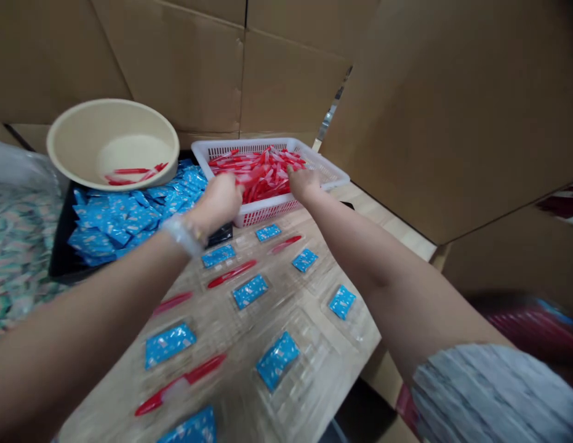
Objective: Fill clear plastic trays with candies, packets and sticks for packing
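My left hand (216, 200) is blurred at the near left corner of a white slotted plastic basket (268, 210), its fingers among the contents. My right hand (304, 183) rests at the basket's near right side, fingertips on a heap of red items in clear wrappers (263, 172). Neither hand shows clearly whether it grips anything. Clear plastic blister trays (263, 320) lie on the table below my forearms, holding blue sachets (250, 291) and red sticks (231, 274).
A beige bowl (113, 144) holding a few red items sits at the left, above a black tray (60, 246) of blue sachets. A wooden table (392, 231) carries these. Cardboard panels (452, 111) rise behind and to the right. Patterned packets (18, 246) lie at far left.
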{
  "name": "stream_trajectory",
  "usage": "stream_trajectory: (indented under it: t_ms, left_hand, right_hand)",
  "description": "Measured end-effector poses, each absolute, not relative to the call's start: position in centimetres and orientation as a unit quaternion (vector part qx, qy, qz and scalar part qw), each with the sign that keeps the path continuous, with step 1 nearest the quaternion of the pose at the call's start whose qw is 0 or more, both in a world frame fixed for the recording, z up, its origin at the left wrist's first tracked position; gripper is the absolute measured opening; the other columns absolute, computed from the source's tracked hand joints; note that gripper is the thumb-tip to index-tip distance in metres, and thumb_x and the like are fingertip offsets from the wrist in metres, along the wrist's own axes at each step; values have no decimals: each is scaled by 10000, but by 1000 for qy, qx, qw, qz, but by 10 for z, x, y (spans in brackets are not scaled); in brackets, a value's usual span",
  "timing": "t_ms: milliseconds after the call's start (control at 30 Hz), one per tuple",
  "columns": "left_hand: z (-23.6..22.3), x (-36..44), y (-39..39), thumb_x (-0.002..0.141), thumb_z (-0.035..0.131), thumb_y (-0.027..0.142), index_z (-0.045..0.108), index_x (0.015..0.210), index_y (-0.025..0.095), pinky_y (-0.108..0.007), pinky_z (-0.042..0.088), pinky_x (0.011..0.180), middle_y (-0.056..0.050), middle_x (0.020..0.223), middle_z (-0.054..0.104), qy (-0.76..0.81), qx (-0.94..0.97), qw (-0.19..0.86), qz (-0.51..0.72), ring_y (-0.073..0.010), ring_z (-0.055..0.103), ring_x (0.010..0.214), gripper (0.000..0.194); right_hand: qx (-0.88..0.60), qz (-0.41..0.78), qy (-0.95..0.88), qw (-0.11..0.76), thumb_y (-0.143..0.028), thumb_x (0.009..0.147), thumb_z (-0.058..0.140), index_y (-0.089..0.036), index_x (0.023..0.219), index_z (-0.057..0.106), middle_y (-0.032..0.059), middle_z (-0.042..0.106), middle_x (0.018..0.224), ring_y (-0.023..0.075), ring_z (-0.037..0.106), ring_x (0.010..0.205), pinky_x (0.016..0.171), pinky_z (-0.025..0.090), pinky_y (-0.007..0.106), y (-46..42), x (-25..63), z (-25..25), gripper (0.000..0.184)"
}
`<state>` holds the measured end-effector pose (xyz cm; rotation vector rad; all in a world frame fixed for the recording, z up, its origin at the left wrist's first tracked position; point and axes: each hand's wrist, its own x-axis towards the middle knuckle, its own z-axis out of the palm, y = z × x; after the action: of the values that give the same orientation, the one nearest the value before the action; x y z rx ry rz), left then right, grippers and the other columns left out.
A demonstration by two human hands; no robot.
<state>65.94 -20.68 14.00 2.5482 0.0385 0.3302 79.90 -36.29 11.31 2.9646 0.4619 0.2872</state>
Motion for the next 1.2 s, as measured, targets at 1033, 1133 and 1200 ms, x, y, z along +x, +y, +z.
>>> stream_trajectory:
  t_ms: [1033, 1133, 1200]
  left_hand:
    - [46, 442, -277, 859, 302, 230, 472, 1118, 188, -356, 429, 744, -64, 886, 506, -77, 952, 280, 96, -196, 482, 843, 313]
    - [34, 421, -294, 853, 309, 212, 493, 1097, 191, -352, 433, 722, -64, 879, 525, -102, 957, 262, 65, -195, 492, 819, 306]
    - [23, 410, -305, 845, 319, 183, 459, 1151, 195, -357, 432, 725, -67, 902, 540, -130, 963, 232, 51, -198, 497, 823, 336]
  right_hand:
    - [972, 118, 202, 10, -156, 804, 363, -109, 1046, 559, 136, 569, 1011, 224, 512, 947, 836, 422, 361, -570, 506, 11, 315]
    - [967, 161, 195, -37, -242, 832, 380, -122, 1052, 551, 130, 571, 998, 231, 518, 928, 807, 432, 386, -558, 502, 23, 304]
    - [958, 174, 211, -82, -268, 836, 387, -145, 1070, 537, 117, 568, 986, 221, 525, 908, 784, 444, 374, -546, 505, 32, 304]
